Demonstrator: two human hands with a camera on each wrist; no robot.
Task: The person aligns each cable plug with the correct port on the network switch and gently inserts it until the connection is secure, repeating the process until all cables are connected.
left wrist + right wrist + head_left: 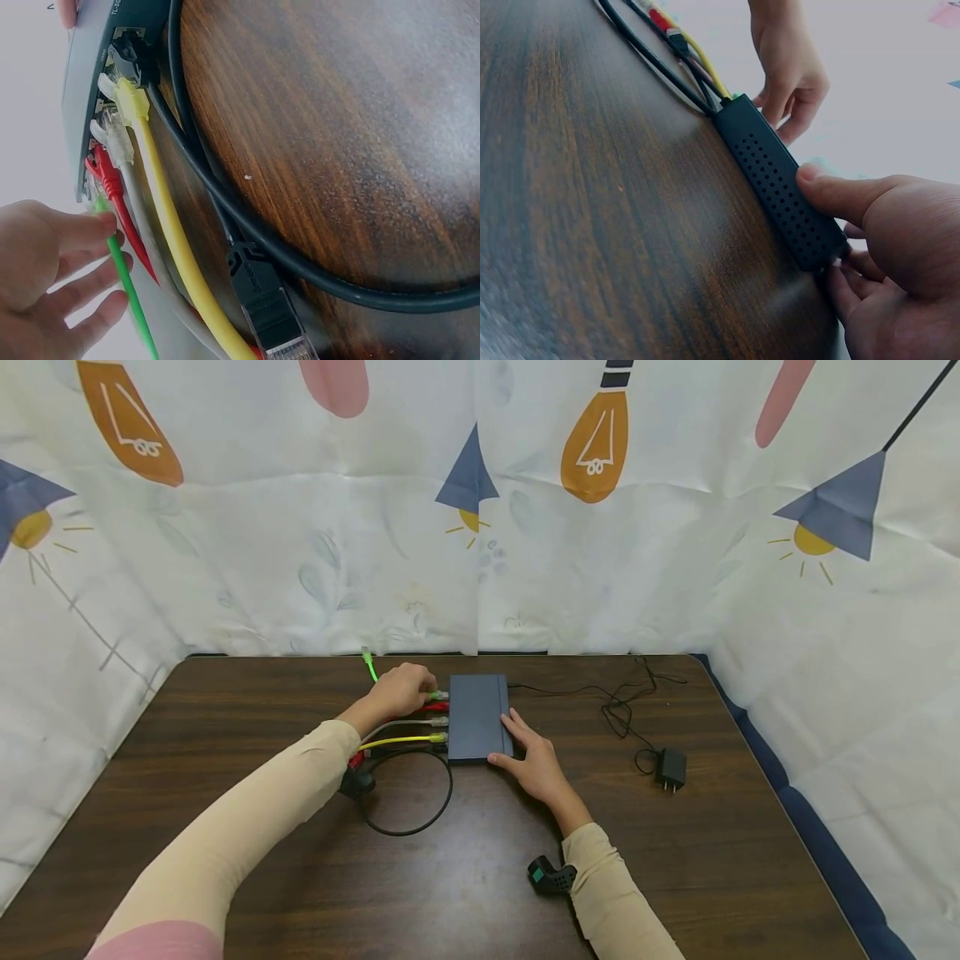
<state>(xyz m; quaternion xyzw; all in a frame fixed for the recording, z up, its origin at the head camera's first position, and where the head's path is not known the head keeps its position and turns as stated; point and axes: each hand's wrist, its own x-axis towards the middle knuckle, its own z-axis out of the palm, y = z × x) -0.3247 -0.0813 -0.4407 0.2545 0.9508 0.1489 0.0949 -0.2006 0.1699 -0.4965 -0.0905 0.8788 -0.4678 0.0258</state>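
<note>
A dark blue-grey network switch (476,718) lies on the table. At the far end of its left side, my left hand (401,689) pinches the plug of a green network cable (131,289) between thumb and finger. Beside that plug sit a red cable (112,180), a grey cable (120,146), a yellow cable (154,180) and a black cable (135,60), each plugged into its own port. My right hand (534,766) grips the switch by its near right corner, thumb on the near vented side and fingers along the right edge.
The black cable's loose plug (266,300) lies near the left wrist, its cord looping over the table (480,893). On the right rests a black power adapter (671,767) whose tangled cord (618,706) runs to the switch. A printed curtain (405,568) hangs behind.
</note>
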